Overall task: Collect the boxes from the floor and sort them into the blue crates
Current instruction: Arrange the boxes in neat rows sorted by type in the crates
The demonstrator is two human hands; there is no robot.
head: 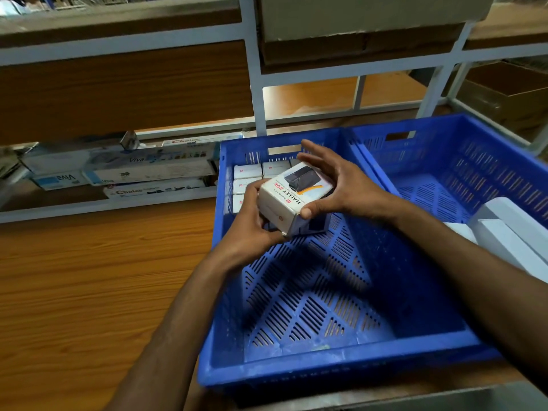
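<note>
box gripped by both hands, left and right, above blue crate.

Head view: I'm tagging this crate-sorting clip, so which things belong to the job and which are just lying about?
Job: Halley 20K box held by left hand and right hand; near blue crate with small white boxes; far blue crate with plain white boxes.
Lying about: Viva and Choice cartons on low shelf; brown cardboard carton.

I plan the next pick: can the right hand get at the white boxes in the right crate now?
Probably not yet: the right hand grips the Halley box with the left hand. The white boxes lie uncovered, so the path looks free.
</note>
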